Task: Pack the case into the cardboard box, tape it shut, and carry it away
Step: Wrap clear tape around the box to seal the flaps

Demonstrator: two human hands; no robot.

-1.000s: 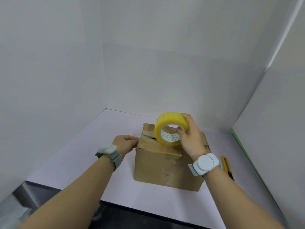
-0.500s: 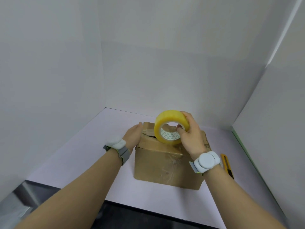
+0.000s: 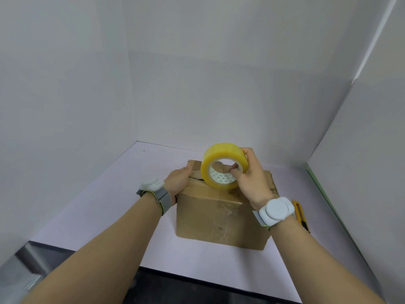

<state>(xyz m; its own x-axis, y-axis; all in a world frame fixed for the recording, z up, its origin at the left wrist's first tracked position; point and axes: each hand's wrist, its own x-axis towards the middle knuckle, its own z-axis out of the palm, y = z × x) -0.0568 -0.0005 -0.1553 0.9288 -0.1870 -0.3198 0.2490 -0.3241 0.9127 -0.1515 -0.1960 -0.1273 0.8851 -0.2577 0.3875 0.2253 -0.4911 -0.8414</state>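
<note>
Since a second ago my left hand [image 3: 178, 179] has slid onto the box [image 3: 221, 216] mid-worktop, pressing flat; right hand [image 3: 252, 178] grips the tape [image 3: 221, 159]. Light, stiff cardboard: I'd lift from its sides.

No legible text, brand, number or sign found; the tape roll [image 3: 224, 165] shows only a printed triangle pattern on its inner core, no lettering; dark marks at the cardboard box [image 3: 221, 220] right top edge too blurred to read.
</note>
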